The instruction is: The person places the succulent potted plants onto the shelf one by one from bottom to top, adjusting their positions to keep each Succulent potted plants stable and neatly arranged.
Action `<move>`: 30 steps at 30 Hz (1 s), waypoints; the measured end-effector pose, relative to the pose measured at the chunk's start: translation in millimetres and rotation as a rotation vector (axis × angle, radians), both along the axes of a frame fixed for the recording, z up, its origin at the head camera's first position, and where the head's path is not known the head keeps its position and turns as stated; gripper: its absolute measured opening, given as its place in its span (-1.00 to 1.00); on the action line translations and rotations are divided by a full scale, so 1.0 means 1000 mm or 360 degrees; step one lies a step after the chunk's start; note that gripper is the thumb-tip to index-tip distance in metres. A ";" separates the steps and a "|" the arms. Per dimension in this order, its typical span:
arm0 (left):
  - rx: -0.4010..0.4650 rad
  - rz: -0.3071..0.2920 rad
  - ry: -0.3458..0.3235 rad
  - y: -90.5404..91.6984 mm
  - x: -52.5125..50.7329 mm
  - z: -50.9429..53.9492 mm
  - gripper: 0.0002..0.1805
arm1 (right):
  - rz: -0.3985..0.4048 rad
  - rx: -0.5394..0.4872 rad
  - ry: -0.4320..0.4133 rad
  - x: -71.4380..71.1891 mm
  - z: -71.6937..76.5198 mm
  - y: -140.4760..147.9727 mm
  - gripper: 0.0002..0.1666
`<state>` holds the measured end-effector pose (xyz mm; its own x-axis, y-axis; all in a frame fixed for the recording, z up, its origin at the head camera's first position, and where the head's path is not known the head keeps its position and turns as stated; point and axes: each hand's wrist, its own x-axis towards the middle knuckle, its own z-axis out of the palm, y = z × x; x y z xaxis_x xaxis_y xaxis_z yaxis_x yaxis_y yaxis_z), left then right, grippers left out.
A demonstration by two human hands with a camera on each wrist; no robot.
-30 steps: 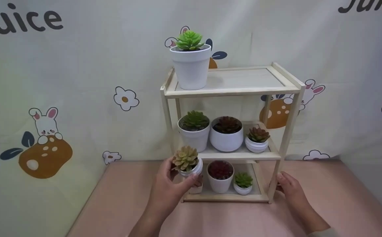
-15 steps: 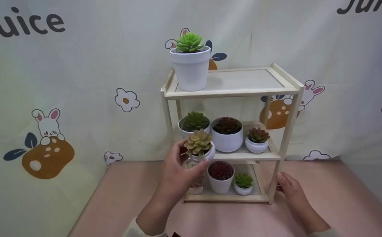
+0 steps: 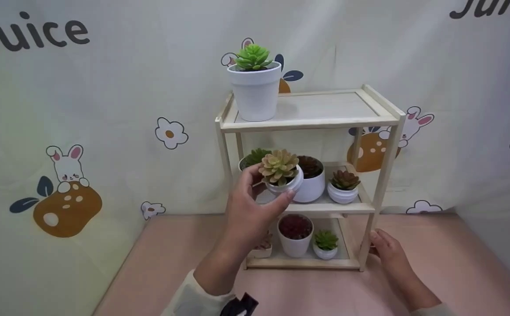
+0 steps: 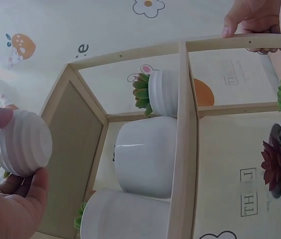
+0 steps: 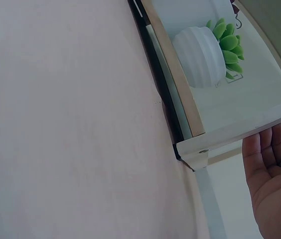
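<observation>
My left hand (image 3: 255, 210) grips a small ribbed white pot with a pale yellow-green, pink-tinged succulent (image 3: 280, 168). It is held in front of the middle tier of a wooden shelf (image 3: 312, 125). In the left wrist view, thumb and fingers go round the pot (image 4: 23, 142), whose plain base faces the camera. On that tier, the held plant partly covers a green succulent (image 3: 256, 157) and a round white pot (image 3: 314, 188). A small reddish succulent (image 3: 345, 180) stands at the tier's right end. Low on the shelf's right front post, my right hand (image 3: 393, 261) holds the wood.
A bright green succulent in a tall white pot (image 3: 255, 92) stands at the top tier's left. Below are a dark red succulent (image 3: 295, 235), a small green one (image 3: 326, 243) and a pot partly behind my left wrist. The shelf stands on a pink tabletop (image 3: 417, 237) before a printed cloth (image 3: 118, 87).
My left hand has lifted the potted succulent up and to the right, from in front of the bottom tier to the middle tier. My right hand has stayed on the post.
</observation>
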<state>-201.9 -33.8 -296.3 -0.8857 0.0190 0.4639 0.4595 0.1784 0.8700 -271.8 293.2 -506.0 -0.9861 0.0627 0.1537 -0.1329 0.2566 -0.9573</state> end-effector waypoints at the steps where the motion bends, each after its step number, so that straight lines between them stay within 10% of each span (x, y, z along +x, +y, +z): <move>1: 0.0001 0.0001 0.0006 0.001 0.000 0.002 -0.24 | -0.0002 0.0003 0.0010 0.000 0.000 0.000 -0.52; 30: -0.0181 0.0117 0.0185 0.034 -0.017 0.079 -0.27 | 0.0035 -0.0065 -0.0029 0.000 -0.002 0.001 -0.46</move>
